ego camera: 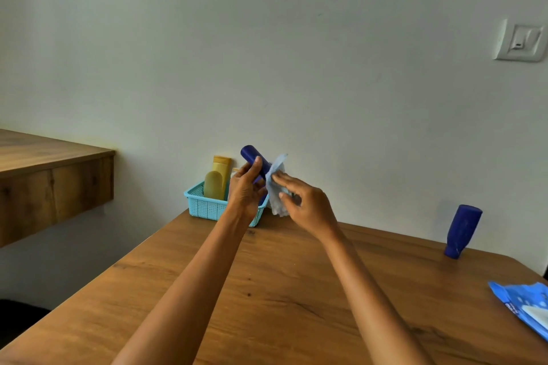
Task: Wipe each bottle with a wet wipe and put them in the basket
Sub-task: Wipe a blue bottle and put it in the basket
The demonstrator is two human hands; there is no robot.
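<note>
Left hand (246,190) grasping a dark blue bottle (254,160), tilted, above the turquoise basket (204,206) at the table's (267,290) far edge. Right hand (305,204) pinching a wet wipe (277,187) against it. Two yellow bottles (218,178) upright inside. Another blue bottle (462,231) far right; wipes pack (525,305) near right.

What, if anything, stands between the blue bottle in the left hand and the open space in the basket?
Nothing visible blocks it. The left hand holds the blue bottle just above the basket. Two yellow bottles stand in the basket's left part. The right hand holds the wipe beside the bottle, right of the basket.
</note>
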